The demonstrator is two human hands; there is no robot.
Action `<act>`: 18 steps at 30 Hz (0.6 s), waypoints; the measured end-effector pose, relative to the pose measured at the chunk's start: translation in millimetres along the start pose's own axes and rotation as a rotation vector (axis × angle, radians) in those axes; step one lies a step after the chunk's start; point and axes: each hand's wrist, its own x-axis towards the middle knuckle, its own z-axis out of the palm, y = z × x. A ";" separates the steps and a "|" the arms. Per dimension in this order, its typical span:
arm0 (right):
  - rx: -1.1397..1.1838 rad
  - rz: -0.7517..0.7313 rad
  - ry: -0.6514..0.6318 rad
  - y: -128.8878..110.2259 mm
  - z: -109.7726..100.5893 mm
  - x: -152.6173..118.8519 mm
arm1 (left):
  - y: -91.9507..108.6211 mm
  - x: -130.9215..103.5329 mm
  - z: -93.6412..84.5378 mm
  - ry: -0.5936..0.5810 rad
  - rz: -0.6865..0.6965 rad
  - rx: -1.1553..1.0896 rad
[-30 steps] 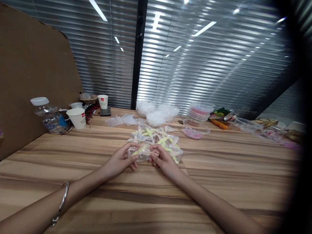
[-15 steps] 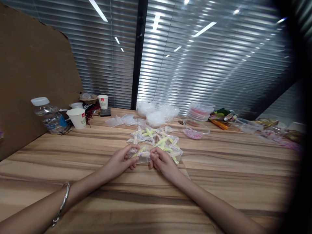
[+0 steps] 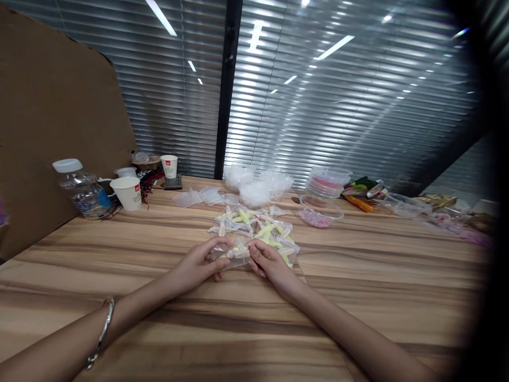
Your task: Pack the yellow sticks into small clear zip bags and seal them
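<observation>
Between my two hands is a small clear plastic bag with pale yellow and whitish pieces inside. My left hand grips its left side, thumb in front and fingers curled behind. At the bag's right edge, my right hand pinches it between thumb and fingers. Just beyond lies a pile of similar filled bags with yellow-green and pale pieces, too small to name. Flat clear bags lie farther back. Behind the pile sit bunched translucent plastic bundles.
At the left stand a paper cup, a clear bottle with a white lid and a cardboard panel. Another cup is farther back. Right of the pile are a round clear dish with pink bits and stacked containers.
My right hand has shifted slightly right, its fingers pinched more tightly at the bag's edge. The pieces inside the bag sit a little differently. My left hand has barely moved.
</observation>
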 end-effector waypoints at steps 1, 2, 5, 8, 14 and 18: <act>-0.024 -0.005 -0.003 -0.2 0.3 -0.2 | -1.3 0.0 0.0 0.003 0.006 0.003; -0.049 -0.010 -0.006 -0.2 0.5 -0.4 | -2.7 0.1 0.1 0.005 0.012 0.005; -0.117 -0.029 -0.002 1.1 1.1 -1.0 | -6.2 0.5 0.7 0.012 0.019 0.007; -0.169 -0.054 0.030 3.8 2.3 -1.3 | -5.9 0.1 1.3 0.023 0.023 0.081; -0.232 -0.068 0.045 2.8 4.9 -4.4 | 2.2 -2.5 1.4 0.072 0.082 0.386; -0.272 -0.117 -0.009 -0.3 5.0 -7.8 | 0.9 -1.8 1.0 0.092 0.115 0.364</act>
